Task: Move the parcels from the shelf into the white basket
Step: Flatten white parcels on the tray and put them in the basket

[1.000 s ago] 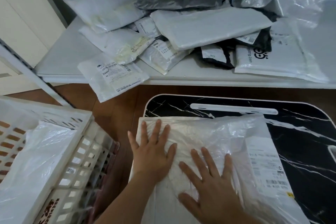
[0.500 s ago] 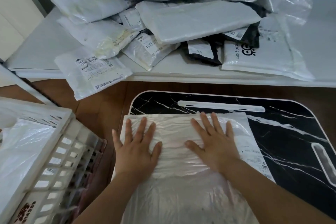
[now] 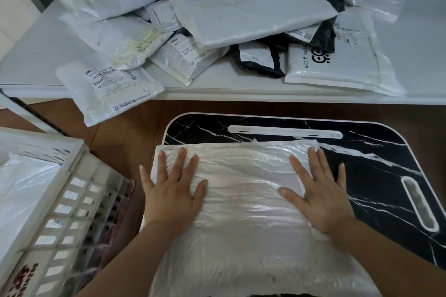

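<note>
On the black board with white marble lines (image 3: 376, 159), a big crinkly white plastic parcel (image 3: 243, 200) is lying flat. The left hand (image 3: 172, 190) and the right hand (image 3: 318, 195) are pressing on it with fingers spread wide, holding nothing. The white plastic basket with holes (image 3: 60, 200) is sitting just left. More plastic parcels (image 3: 241, 21) are lying piled on the white shelf (image 3: 41, 55).

shelf: flat white shelf (image 3: 36, 55) piled with white, grey and black plastic mailer parcels (image 3: 253, 19)
tray: black marble-patterned tray (image 3: 376, 159), a crinkled white plastic parcel (image 3: 241, 188) lying on it
</note>
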A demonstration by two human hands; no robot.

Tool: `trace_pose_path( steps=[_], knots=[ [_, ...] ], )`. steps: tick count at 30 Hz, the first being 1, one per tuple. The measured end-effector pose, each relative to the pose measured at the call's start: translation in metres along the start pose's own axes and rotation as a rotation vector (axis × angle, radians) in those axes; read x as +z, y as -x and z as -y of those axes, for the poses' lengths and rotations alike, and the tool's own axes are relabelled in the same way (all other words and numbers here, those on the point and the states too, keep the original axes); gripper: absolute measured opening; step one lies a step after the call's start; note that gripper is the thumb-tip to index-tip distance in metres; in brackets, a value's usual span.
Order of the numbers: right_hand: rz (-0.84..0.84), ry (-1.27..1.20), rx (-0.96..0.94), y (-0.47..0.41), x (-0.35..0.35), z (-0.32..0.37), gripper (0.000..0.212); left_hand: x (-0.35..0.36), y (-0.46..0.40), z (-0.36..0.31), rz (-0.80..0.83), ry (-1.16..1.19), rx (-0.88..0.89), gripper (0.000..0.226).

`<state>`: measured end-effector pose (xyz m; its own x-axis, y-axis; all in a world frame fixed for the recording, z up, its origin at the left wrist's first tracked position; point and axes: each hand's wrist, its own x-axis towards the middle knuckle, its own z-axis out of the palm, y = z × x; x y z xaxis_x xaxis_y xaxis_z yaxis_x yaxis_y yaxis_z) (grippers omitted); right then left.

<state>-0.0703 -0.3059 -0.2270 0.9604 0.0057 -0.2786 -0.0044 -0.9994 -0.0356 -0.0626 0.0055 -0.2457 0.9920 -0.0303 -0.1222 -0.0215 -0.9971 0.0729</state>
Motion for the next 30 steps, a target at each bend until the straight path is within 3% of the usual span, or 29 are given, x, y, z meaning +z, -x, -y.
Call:
trace_pose_path(
  steps=[4,7,9,12,16,21,25,27,30],
  knots=[
    [-0.096,0.119,-0.059,0.002,-0.001,0.007,0.068,-0.003,0.0,-0.001,-0.052,-0.08,0.054,0.059],
    [-0.157,0.169,-0.182,0.008,-0.008,0.021,0.062,-0.007,0.013,-0.016,-0.135,-0.135,0.216,0.051],
    [-0.118,0.033,-0.102,0.019,-0.012,0.042,0.068,-0.012,0.033,-0.041,-0.109,-0.029,0.255,0.049],
    [-0.155,-0.107,-0.086,0.043,0.005,0.077,0.059,-0.002,0.068,-0.076,-0.009,0.071,0.224,0.049],
    [-0.143,0.005,-0.227,0.071,0.031,0.071,0.058,0.013,0.086,-0.068,0.061,0.016,0.18,0.056],
    [-0.081,0.027,-0.152,0.08,0.04,0.041,0.072,0.012,0.089,-0.05,0.147,-0.067,0.237,0.063],
    [0.032,0.003,-0.094,0.083,0.031,0.031,0.079,0.0,0.091,-0.005,0.225,-0.049,0.077,0.071],
    [0.108,-0.02,-0.08,0.088,0.024,0.027,0.079,-0.011,0.097,0.016,0.318,-0.007,-0.095,0.074],
    [0.067,-0.13,0.03,0.092,0.014,0.03,0.081,-0.027,0.1,0.03,0.38,0.142,-0.294,0.087]
  ],
)
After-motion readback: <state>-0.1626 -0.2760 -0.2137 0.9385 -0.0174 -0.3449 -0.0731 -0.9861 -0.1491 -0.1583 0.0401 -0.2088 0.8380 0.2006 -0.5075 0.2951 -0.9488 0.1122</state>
